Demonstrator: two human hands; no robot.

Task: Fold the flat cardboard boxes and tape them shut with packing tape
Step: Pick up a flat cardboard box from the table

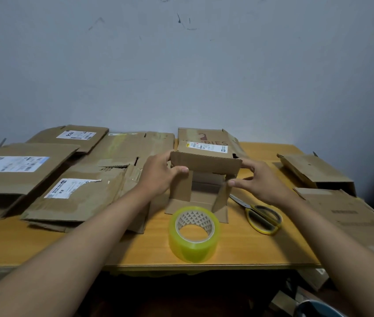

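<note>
Nearest, one tape roll (194, 233) standing on the table (250, 252), untouched. Just beyond and right, one pair of scissors (260, 216). Mid-table, one small box (204, 177) on its side, open end facing forward, gripped by left hand (158, 177) and right hand (258, 181) at opposite flaps. Folding step, by the look: flaps still open; next, probably closing the side flaps, then top and bottom, before taping. Further back, six or so flat boxes (21, 170), hard to count exactly.

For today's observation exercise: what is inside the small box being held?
The small box shows only bare cardboard walls and floor inside; the top flap hides its upper rear part.
</note>
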